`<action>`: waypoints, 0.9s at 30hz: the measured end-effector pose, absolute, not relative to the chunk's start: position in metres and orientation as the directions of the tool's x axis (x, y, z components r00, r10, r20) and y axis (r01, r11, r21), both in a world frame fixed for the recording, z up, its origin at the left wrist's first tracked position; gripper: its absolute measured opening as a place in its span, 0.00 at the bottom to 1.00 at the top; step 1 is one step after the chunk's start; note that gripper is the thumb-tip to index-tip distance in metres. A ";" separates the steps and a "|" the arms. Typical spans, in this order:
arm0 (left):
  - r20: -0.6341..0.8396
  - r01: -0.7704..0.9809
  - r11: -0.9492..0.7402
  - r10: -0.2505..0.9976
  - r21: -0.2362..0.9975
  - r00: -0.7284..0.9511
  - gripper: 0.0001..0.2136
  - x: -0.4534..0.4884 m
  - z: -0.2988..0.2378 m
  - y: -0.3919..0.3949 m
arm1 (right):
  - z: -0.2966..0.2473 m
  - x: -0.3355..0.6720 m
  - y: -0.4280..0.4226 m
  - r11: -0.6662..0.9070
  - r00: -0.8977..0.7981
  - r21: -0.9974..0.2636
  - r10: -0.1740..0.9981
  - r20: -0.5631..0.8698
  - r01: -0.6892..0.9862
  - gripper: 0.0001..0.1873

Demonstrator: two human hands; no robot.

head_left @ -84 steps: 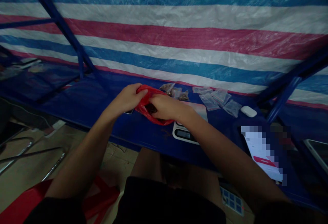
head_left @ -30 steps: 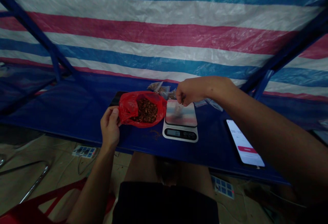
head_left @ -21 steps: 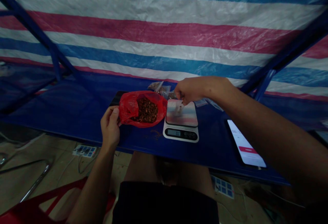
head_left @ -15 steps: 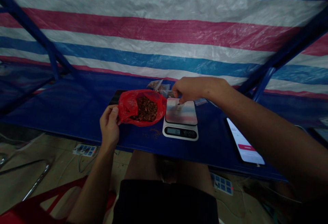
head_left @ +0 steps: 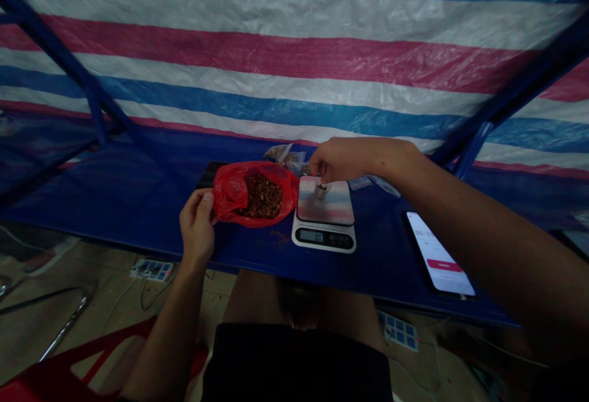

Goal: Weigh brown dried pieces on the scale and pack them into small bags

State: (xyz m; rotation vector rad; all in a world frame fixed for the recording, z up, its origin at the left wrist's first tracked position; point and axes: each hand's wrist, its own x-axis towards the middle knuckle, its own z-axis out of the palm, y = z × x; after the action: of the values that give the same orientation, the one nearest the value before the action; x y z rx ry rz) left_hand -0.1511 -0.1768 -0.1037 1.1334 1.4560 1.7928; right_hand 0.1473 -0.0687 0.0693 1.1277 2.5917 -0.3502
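A red plastic bag (head_left: 225,188) lies open on the table, with brown dried bits (head_left: 262,196) inside it. My left hand (head_left: 199,215) pinches the bag's left edge. To the right of the bag stands a white kitchen scale (head_left: 338,205), its display showing what looks like 0.0. Over the scale's plate, my right hand (head_left: 327,162) is closed on a small metallic cup (head_left: 322,191) with some brown bits in it. Whether the cup touches the plate I cannot tell. Small clear zip bags (head_left: 288,155), some with brown contents, lie behind the scale.
A lit phone (head_left: 439,258) lies to the right on the blue table (head_left: 151,212). Scattered crumbs (head_left: 278,237) are in front of the red bag. Blue metal braces (head_left: 59,52) flank a striped tarp (head_left: 294,58). A red chair (head_left: 78,365) and power strips (head_left: 151,270) are below.
The metallic cup under my right hand now shows clearly over the plate, where before only a dark spot was seen. My left hand and the red bag stay in place.
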 end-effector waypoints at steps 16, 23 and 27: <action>0.305 0.191 -0.243 0.830 0.951 -0.466 0.15 -0.148 -0.103 -0.177 | 0.025 0.033 -0.091 0.799 -0.733 -0.040 0.529 -0.427 0.600 0.17; 0.305 0.195 -0.240 0.837 0.951 -0.455 0.14 -0.149 -0.104 -0.176 | 0.017 0.037 -0.083 0.800 -0.778 -0.098 0.536 -0.328 0.593 0.16; 0.323 0.205 -0.256 0.835 0.945 -0.446 0.14 -0.149 -0.104 -0.176 | 0.015 0.041 -0.077 0.839 -0.817 -0.078 0.498 -0.290 0.539 0.18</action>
State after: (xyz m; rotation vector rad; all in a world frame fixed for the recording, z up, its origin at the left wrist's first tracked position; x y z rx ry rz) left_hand -0.1493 -0.1756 -0.1037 1.2707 1.5243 1.7501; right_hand 0.0412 -0.0767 0.0149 0.7931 2.7596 -0.2275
